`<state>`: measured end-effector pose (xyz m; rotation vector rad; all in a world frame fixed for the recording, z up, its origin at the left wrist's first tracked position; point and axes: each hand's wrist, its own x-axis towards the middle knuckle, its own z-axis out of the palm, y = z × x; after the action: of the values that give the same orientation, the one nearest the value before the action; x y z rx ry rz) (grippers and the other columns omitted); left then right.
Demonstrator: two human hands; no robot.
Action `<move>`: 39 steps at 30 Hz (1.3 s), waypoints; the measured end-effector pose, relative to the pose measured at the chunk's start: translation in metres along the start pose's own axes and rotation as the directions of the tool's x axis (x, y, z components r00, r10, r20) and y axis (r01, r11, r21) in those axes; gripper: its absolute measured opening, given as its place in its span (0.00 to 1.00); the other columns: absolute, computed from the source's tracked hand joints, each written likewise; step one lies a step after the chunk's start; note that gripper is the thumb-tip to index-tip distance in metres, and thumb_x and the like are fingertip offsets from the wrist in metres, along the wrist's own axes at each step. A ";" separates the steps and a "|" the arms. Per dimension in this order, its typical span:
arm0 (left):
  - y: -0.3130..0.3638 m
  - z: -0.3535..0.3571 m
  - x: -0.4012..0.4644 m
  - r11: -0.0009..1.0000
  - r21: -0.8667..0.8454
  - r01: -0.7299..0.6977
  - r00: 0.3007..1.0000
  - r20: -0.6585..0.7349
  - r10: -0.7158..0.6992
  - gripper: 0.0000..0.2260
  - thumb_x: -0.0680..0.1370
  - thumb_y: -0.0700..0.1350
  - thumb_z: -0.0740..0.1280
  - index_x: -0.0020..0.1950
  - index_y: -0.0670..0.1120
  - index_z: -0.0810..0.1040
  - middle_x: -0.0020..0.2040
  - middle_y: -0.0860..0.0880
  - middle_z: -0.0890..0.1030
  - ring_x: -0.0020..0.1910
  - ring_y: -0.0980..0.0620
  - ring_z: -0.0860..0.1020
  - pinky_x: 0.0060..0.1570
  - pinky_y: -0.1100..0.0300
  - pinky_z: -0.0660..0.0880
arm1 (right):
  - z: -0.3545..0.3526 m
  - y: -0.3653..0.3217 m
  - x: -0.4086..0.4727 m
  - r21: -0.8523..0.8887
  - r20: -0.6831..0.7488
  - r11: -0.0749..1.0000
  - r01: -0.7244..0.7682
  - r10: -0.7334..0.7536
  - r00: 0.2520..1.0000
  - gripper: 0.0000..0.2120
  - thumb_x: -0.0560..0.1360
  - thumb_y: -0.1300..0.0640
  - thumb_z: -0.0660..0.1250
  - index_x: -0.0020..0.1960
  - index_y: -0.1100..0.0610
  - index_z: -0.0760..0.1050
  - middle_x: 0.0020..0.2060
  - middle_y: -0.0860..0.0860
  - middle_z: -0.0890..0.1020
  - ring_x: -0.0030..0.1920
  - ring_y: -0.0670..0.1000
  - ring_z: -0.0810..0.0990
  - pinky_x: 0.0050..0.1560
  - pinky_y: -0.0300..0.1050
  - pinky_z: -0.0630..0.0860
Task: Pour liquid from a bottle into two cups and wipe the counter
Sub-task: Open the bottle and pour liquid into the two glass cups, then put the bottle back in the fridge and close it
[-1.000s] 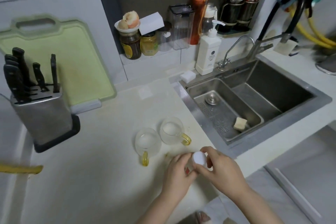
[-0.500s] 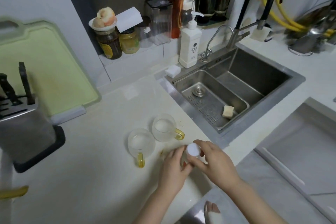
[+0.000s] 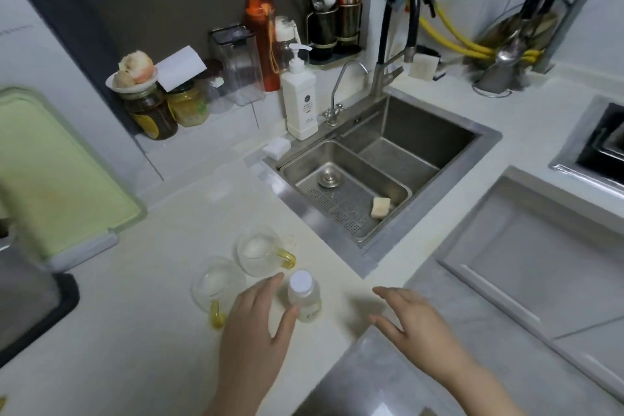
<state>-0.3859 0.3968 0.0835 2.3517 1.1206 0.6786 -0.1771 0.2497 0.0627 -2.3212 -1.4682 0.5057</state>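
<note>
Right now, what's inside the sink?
The sink holds a steel drain basket. In it are a round drain plug and a pale sponge. The sink floor beneath the basket is covered, so nothing under it can be seen.

The left hand hovers palm down, its forearm entering from the bottom edge. Its fingers are straight and spread, thumb held apart, gripping nothing. The right hand lies well apart to the right, also palm down, fingers loosely extended and slightly fanned, with the bare forearm running to the lower right corner.
</note>
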 end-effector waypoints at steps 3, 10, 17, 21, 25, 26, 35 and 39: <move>0.043 -0.001 -0.002 0.984 0.040 -0.173 0.984 -0.040 0.175 0.20 0.73 0.56 0.62 0.61 0.48 0.78 0.53 0.54 0.81 0.54 0.57 0.74 0.52 0.64 0.70 | -0.014 0.021 -0.020 -0.037 -0.032 0.999 -0.040 0.039 0.999 0.25 0.78 0.40 0.56 0.71 0.48 0.62 0.67 0.43 0.71 0.68 0.45 0.66 0.68 0.39 0.58; 0.137 0.055 -0.009 0.893 0.086 -0.441 0.879 0.241 0.411 0.19 0.74 0.57 0.59 0.57 0.51 0.80 0.51 0.57 0.82 0.49 0.55 0.81 0.52 0.63 0.70 | -0.045 0.080 -0.079 -0.098 -0.119 0.980 -0.172 0.160 0.980 0.25 0.77 0.39 0.54 0.71 0.47 0.62 0.67 0.43 0.70 0.69 0.45 0.64 0.69 0.40 0.55; 0.209 0.133 -0.030 0.764 0.038 -0.644 0.672 0.505 0.542 0.18 0.73 0.59 0.60 0.56 0.53 0.80 0.49 0.58 0.83 0.48 0.56 0.81 0.50 0.61 0.75 | -0.059 0.144 -0.161 -0.128 -0.184 0.902 -0.413 0.387 0.903 0.26 0.77 0.38 0.52 0.72 0.48 0.61 0.68 0.43 0.68 0.70 0.47 0.63 0.70 0.42 0.55; 0.244 0.180 -0.045 0.676 -0.039 -0.736 0.499 0.645 0.580 0.21 0.77 0.60 0.56 0.66 0.54 0.73 0.59 0.55 0.79 0.59 0.51 0.76 0.60 0.58 0.67 | -0.059 0.173 -0.208 -0.096 -0.220 0.819 -0.566 0.537 0.814 0.26 0.78 0.39 0.53 0.72 0.48 0.61 0.69 0.44 0.68 0.70 0.47 0.63 0.71 0.43 0.54; 0.281 0.218 -0.056 0.553 -0.120 -0.825 0.326 0.697 0.639 0.21 0.77 0.61 0.54 0.67 0.55 0.70 0.62 0.55 0.77 0.62 0.51 0.73 0.61 0.59 0.63 | -0.057 0.190 -0.248 -0.051 -0.236 0.705 -0.707 0.679 0.695 0.26 0.78 0.39 0.53 0.72 0.48 0.61 0.69 0.44 0.68 0.70 0.47 0.63 0.71 0.44 0.54; 0.289 0.226 -0.059 0.520 -0.147 -0.842 0.278 0.707 0.650 0.21 0.78 0.60 0.54 0.67 0.55 0.70 0.62 0.54 0.77 0.62 0.51 0.73 0.61 0.58 0.63 | -0.055 0.191 -0.257 -0.037 -0.238 0.673 -0.739 0.712 0.660 0.25 0.78 0.39 0.52 0.72 0.48 0.61 0.69 0.44 0.68 0.70 0.47 0.63 0.71 0.43 0.54; 0.344 0.272 -0.083 0.159 -0.418 -0.895 -0.212 0.710 0.672 0.18 0.79 0.57 0.55 0.65 0.51 0.72 0.61 0.48 0.78 0.60 0.45 0.75 0.58 0.55 0.68 | -0.027 0.168 -0.312 0.141 -0.246 0.288 -0.947 0.937 0.249 0.24 0.78 0.40 0.53 0.71 0.47 0.62 0.66 0.45 0.71 0.67 0.49 0.67 0.67 0.45 0.58; 0.355 0.282 -0.101 0.002 -0.528 -0.849 -0.405 0.653 0.640 0.18 0.80 0.56 0.55 0.65 0.50 0.73 0.61 0.48 0.78 0.59 0.45 0.75 0.55 0.56 0.70 | -0.012 0.140 -0.329 0.226 -0.234 0.112 -0.968 0.970 0.058 0.23 0.78 0.41 0.53 0.70 0.48 0.62 0.64 0.46 0.73 0.65 0.50 0.69 0.65 0.45 0.59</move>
<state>-0.0659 0.0617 0.0455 2.6861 -1.3883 -0.4738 -0.1934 -0.1072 0.0450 -2.8708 0.5874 0.3333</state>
